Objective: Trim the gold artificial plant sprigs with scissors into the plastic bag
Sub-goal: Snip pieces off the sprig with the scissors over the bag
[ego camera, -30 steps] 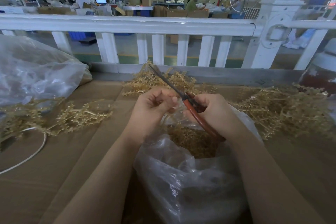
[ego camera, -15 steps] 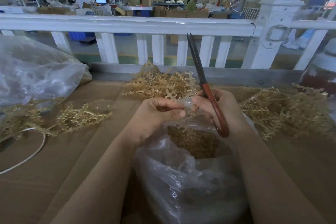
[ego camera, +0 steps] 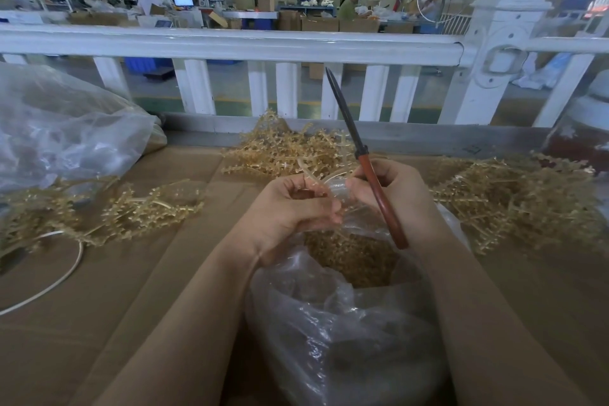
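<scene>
While the clear plastic bag stands open on the cardboard-covered desk between the two forearms, both hands are held just above its mouth. The red-handled scissors with dark blades are gripped in the right hand: its fingers are curled round the handles, the blades are closed together and point up and away toward the white railing. The grip of the left hand is closed as well, fingers bent inward and thumb pressed against them, pinching a thin pale stem of a gold plastic sprig that rises between the two hands. The fingertips of the two hands lie close together, and whether they touch cannot be told. Cut gold pieces are seen heaped inside the bag. Untrimmed gold sprigs lie in three heaps on the desk: one behind the hands, one to the right and one to the left. A second, crumpled clear bag rests at the far left, and a white cord is looped near the left heap.
</scene>
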`<state>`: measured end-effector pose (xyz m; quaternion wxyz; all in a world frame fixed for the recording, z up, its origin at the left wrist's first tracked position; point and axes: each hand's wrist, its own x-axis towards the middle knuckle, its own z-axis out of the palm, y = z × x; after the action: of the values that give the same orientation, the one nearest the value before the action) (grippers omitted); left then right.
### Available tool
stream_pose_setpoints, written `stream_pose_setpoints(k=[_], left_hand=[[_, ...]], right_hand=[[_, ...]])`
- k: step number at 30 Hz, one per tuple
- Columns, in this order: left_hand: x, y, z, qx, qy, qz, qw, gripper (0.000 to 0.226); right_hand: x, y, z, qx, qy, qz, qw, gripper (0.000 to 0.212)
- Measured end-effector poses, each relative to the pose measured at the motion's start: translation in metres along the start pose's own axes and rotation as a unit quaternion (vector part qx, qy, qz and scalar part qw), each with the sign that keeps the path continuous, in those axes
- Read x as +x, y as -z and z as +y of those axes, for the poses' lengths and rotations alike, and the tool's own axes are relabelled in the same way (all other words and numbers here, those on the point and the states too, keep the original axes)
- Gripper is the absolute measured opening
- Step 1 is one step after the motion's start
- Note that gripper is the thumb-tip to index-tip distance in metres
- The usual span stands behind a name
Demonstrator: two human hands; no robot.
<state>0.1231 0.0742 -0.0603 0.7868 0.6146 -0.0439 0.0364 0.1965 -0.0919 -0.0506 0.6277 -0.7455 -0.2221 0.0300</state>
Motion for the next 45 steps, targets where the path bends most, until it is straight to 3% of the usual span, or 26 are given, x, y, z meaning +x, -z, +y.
stream_pose_setpoints(k=[8, 15, 22, 27, 35, 45], left_hand=[[0.000, 0.000, 0.002, -0.025, 0.026, 0.028, 0.999, 0.021], [0.000, 0.007, 0.006, -0.071, 0.002, 0.166, 0.984, 0.025], [0.001, 0.015, 0.009, -0.059, -0.045, 0.247, 0.966, 0.014], [0.002, 0.020, 0.010, -0.039, -0.071, 0.251, 0.965, 0.014], [0.001, 0.017, 0.010, -0.008, -0.118, 0.211, 0.970, 0.035], [0.001, 0.017, 0.010, -0.002, -0.139, 0.205, 0.969, 0.022]], right_hand=[[0.002, -0.002, 0.004, -0.067, 0.016, 0.017, 0.997, 0.014], [0.000, 0.003, 0.003, -0.068, 0.049, -0.003, 0.996, 0.035], [-0.002, 0.005, 0.007, -0.229, 0.082, -0.056, 0.968, 0.054], [0.001, 0.008, 0.013, -0.341, 0.075, -0.051, 0.936, 0.073], [0.004, 0.008, 0.022, -0.403, 0.102, -0.025, 0.909, 0.067], [0.006, 0.008, 0.024, -0.442, 0.131, 0.012, 0.887, 0.079]])
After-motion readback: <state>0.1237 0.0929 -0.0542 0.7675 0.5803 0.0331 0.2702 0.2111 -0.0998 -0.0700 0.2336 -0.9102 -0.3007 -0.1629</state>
